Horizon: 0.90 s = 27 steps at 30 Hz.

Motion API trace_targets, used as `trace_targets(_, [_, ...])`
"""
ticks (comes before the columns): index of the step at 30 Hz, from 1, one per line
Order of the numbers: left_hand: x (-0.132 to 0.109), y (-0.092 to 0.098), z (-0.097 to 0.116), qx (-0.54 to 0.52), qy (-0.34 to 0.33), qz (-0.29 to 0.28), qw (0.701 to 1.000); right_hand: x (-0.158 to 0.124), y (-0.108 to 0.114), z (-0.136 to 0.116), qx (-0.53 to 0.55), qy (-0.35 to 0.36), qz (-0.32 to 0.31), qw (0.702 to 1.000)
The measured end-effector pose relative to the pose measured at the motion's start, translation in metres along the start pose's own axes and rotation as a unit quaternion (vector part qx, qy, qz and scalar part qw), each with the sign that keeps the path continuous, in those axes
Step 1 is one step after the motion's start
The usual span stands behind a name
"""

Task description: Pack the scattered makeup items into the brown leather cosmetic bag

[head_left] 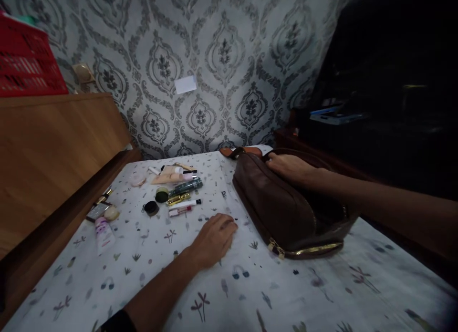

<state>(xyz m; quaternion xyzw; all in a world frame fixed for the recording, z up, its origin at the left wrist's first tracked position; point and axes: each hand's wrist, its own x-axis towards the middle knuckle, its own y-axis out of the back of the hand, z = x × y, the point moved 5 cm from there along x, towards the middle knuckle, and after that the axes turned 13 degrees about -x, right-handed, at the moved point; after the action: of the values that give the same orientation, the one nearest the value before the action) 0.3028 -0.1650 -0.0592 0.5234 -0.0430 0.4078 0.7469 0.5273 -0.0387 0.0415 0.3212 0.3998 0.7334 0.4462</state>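
Note:
A brown leather-look bag point(274, 198) with a gold zipper lies on the patterned sheet point(150, 270), its top unzipped. At the bag's far end my right hand point(291, 167) has its fingers curled over the opening's edge; part of them is hidden. My left hand point(214, 239) rests on the sheet left of the bag, fingers loosely bent, with nothing visible in it. Beyond it lie a dark green tube point(186, 185), a gold tube point(179, 198), a red lip gloss tube point(180, 211), a black round jar point(151, 208) and peach squeeze tubes point(167, 176).
Further left are a pink-and-white tube point(104, 234) and a round compact point(111, 212). A wooden cabinet point(60, 155) carrying a red basket point(30, 60) borders the left side. Patterned wallpaper point(222, 60) rises behind. An orange-brown strap point(229, 152) lies behind the bag.

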Motion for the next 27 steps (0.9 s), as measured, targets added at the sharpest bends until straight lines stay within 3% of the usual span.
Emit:
trace_targets(8, [0.0,0.0,0.0,0.01,-0.001,-0.023,1.0,0.017,0.0,0.006,0.045,-0.025,0.013,0.999])
trace_targets(21, [0.0,0.004,-0.004,-0.025,0.03,-0.019,0.999,0.018,-0.008,0.023,0.11,-0.043,0.021,0.993])
trace_targets(27, [0.0,0.012,-0.002,0.017,0.031,-0.068,0.997,0.013,-0.006,0.035,0.108,-0.082,0.001,0.991])
